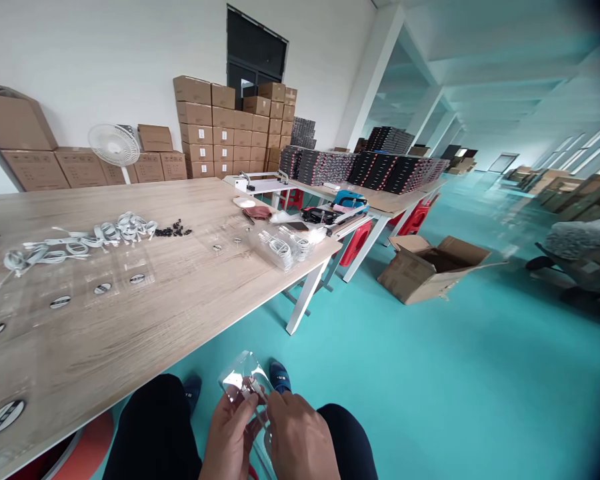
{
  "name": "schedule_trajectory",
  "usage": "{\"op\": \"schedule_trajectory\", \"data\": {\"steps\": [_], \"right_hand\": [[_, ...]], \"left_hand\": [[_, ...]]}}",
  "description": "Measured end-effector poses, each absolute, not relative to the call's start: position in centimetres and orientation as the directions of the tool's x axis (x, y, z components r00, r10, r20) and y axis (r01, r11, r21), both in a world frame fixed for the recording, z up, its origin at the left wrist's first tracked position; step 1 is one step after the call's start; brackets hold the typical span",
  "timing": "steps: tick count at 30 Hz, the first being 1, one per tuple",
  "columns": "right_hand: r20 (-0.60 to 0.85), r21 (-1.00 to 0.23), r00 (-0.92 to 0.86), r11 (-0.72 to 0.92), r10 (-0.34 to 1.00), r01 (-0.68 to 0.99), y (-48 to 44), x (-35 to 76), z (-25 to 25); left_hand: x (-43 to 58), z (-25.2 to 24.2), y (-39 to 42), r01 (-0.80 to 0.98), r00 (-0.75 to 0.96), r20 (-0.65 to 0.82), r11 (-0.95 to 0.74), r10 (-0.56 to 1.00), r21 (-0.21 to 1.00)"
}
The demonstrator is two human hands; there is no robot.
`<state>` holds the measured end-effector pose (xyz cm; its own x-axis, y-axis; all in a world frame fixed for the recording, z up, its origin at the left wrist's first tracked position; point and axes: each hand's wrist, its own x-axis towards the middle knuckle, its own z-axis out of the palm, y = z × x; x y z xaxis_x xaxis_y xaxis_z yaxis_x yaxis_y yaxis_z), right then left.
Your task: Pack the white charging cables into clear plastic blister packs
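Over my lap, my left hand (233, 427) is closed on a clear plastic package (244, 366), its thumb pressing near a white cable (253, 387) with small plug ends. My right hand (300, 430) is closed at the package's right side, its fingertips beside the cable and partly hidden behind the knuckles. On the table (180, 293) to the left lie coiled white cables (125, 230) and a scatter of small black pieces (174, 229). Flat clear packages with oval black-and-white labels (103, 289) lie along the near side of the table.
Bagged white cables (283, 248) lie at the table's right corner. An open carton (430, 267) stands on the green floor. Behind are stacked cartons (235, 133), a white fan (114, 145) and piled black boxes (395, 172). A red stool (87, 450) is under the table.
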<state>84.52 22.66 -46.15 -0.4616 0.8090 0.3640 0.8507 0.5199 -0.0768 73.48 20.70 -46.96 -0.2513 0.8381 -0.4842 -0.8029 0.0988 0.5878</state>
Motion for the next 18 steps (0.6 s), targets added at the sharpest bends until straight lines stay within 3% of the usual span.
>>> {"op": "schedule_trajectory", "data": {"steps": [6,9,13,16,18], "right_hand": [[0.316,-0.045,-0.485,0.524,0.815,0.851,22.8,84.5,-45.7],[0.298,-0.099,-0.480,0.526,0.825,0.845,22.6,84.9,-45.6],[0.197,-0.400,-0.475,0.513,0.858,0.760,22.1,86.7,-45.2],[0.092,-0.654,-0.487,0.421,0.869,0.628,22.1,88.7,-45.0],[0.085,-0.762,-0.440,0.343,0.894,0.550,22.1,89.7,-45.2]], "left_hand": [[73.9,-47.3,21.4,-0.741,-0.268,-0.541,0.188,0.797,0.644],[73.4,-46.9,21.8,-0.731,-0.286,-0.530,0.176,0.798,0.659],[72.3,-45.3,22.1,-0.744,-0.308,-0.515,0.134,0.800,0.654],[71.5,-44.0,21.8,-0.755,-0.274,-0.515,0.151,0.812,0.638],[71.2,-43.3,21.6,-0.768,-0.238,-0.530,0.176,0.814,0.616]]}}
